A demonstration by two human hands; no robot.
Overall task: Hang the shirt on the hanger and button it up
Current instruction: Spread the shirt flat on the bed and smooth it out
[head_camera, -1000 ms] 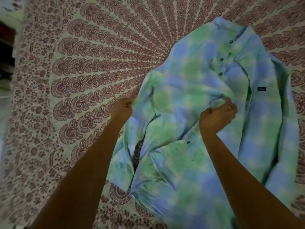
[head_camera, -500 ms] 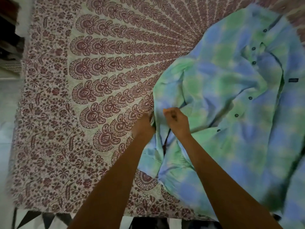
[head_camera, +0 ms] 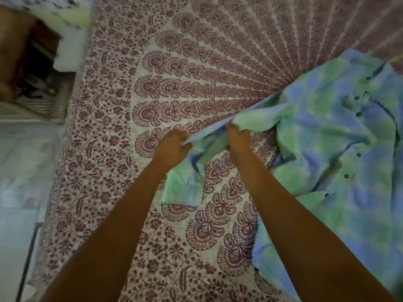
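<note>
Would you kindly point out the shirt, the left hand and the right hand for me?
shirt (head_camera: 322,131), head view, on the front panel beside the buttons.
left hand (head_camera: 172,148), head view, on the back of the hand.
right hand (head_camera: 238,139), head view, on the back of the hand.

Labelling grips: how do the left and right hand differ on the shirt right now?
The left hand grips the sleeve near its cuff end, which hangs below it; the right hand grips farther up, toward the shirt body. The left hand has bare bedspread beside it; the right hand abuts bunched cloth. Shared: both are curled on the same sleeve.
</note>
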